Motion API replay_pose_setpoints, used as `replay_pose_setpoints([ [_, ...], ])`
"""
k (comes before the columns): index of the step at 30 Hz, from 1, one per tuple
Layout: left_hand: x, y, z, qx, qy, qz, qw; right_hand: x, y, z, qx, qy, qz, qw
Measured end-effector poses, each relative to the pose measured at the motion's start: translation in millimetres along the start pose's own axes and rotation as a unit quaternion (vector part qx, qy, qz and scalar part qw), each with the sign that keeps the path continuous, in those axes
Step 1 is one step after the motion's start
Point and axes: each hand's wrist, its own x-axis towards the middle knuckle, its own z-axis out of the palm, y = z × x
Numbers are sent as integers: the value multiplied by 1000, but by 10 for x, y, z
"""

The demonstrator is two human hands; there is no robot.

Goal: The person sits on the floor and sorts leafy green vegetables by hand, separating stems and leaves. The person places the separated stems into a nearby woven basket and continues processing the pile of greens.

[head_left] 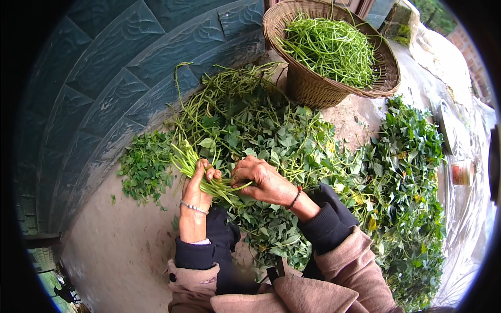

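Observation:
A bundle of thin green leaf stems is gripped in my left hand, its fingers wrapped round the middle of the stems. Close on its right, my right hand pinches the lower end of one or more stems that stick out of the bundle. Beneath and beyond both hands spreads a large heap of leafy green vines, with long bare stems lying at its far side. To the left of my left hand lies a smaller pile of loose green leaves.
A wide-rimmed wicker basket holding many stripped green stems stands at the far right. Another leafy pile runs down the right, beside clear plastic sheeting and a small tub. A blue tiled wall bounds the left.

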Motion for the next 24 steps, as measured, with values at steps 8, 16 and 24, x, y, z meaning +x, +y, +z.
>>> replay_pose_setpoints([
  [8,39,-88,22,-22,-35,-41,998,-15,119,195,11,228,181,957],
  [16,9,-30,-97,2,65,8,998,16,135,-111,-41,133,69,988],
  [24,15,-35,-115,-39,41,-15,998,25,57,16,-82,-25,25,996],
])
